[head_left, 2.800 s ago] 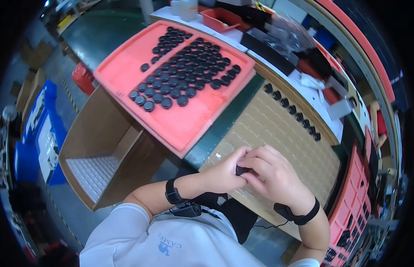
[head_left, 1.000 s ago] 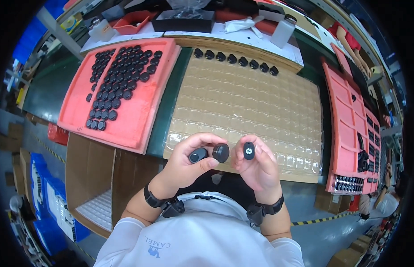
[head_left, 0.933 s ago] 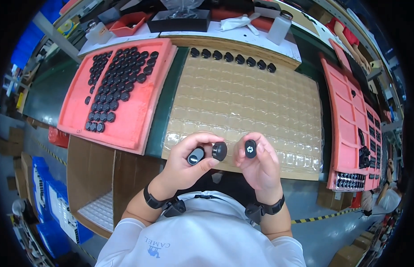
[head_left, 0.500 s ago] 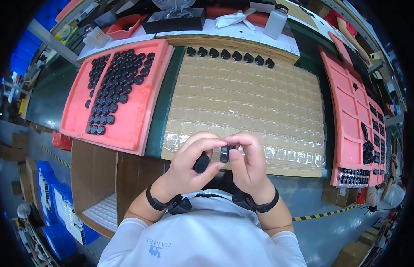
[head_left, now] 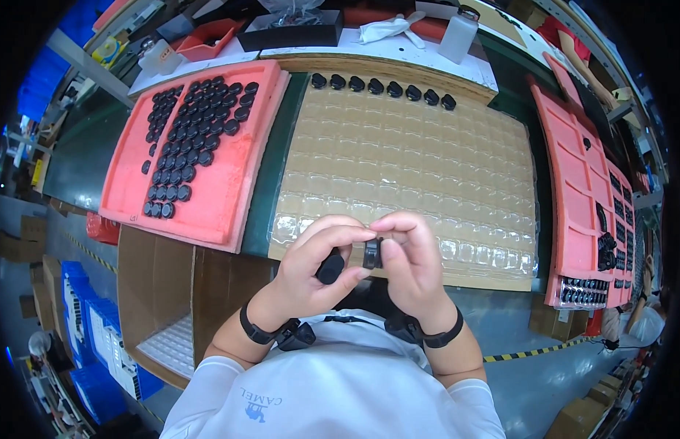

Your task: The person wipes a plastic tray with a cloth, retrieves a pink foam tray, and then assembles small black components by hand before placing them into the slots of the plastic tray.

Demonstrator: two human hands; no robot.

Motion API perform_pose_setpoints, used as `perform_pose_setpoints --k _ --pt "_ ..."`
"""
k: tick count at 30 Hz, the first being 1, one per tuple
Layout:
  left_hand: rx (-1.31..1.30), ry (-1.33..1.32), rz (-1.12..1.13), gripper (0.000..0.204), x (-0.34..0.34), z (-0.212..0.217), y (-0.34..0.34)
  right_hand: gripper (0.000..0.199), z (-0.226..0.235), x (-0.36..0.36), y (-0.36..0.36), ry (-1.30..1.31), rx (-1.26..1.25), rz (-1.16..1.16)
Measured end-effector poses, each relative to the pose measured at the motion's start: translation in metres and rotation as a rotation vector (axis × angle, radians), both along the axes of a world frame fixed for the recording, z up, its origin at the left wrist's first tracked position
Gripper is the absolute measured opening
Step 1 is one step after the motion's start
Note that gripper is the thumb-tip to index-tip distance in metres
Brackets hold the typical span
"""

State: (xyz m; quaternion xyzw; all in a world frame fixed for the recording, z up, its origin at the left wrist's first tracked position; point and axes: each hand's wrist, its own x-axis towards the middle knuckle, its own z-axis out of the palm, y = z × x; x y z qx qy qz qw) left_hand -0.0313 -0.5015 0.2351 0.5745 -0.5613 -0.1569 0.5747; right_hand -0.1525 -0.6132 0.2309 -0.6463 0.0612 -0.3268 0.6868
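Close to my body, my left hand (head_left: pixel 308 265) and my right hand (head_left: pixel 415 265) meet over the near edge of a clear plastic blister tray (head_left: pixel 398 175). Between their fingertips they pinch a small black ring-like part (head_left: pixel 371 254), held on edge. A second black piece, a knob-like part with a rounded end (head_left: pixel 330 268), is tucked in the curled fingers of my left hand. Along the tray's far row sit several black knob-like parts (head_left: pixel 394 89); its other pockets show no parts.
At the left lies a pink foam tray (head_left: pixel 216 212) with many black round parts (head_left: pixel 188 154). More pink foam trays (head_left: pixel 567 146) with black parts stand at the right. A white shelf (head_left: pixel 369 49) behind holds a bottle (head_left: pixel 458 35) and a white glove (head_left: pixel 384 29). A cardboard box (head_left: pixel 153 293) stands lower left.
My right hand's thumb and fingers have shifted slightly on the small black part, which has turned a little. My left hand keeps nearly the same place.
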Motion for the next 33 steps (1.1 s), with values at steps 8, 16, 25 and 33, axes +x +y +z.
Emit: perform_pose_setpoints --k 8,16,25,33 --pt "-0.007 0.008 -0.018 0.035 0.002 0.002 0.000 0.026 0.006 -0.003 -0.004 0.093 0.025 0.039" --pt "-0.022 0.055 -0.022 0.040 0.004 0.001 0.002 0.028 -0.004 -0.003 -0.009 0.002 0.182 0.148" --pt "-0.025 0.036 -0.031 0.036 0.005 0.005 0.002 0.032 0.004 0.002 -0.003 -0.061 0.144 0.086" --pt "-0.047 0.026 -0.031 0.038 0.007 0.003 0.002 0.037 -0.005 0.004 -0.001 0.046 -0.221 -0.055"
